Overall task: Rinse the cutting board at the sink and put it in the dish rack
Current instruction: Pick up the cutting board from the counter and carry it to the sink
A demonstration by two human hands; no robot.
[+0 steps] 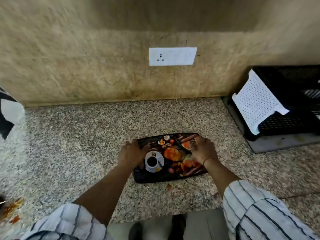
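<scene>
A dark cutting board (170, 163) printed with a coffee cup and food pictures lies flat on the speckled granite counter (83, 139), close to its front edge. My left hand (131, 153) rests on the board's left end with fingers curled over the far corner. My right hand (202, 149) presses on the board's right far corner, fingers bent over the edge. Both hands touch the board, which sits on the counter. A black dish rack (287, 123) stands at the right. No sink is in view.
A white perforated tray (256, 106) leans against the rack's left side, and the rack sits on a grey drip tray (270, 144). A white wall socket (172, 56) is on the beige backsplash. Orange food scraps (13, 207) lie at the counter's left front.
</scene>
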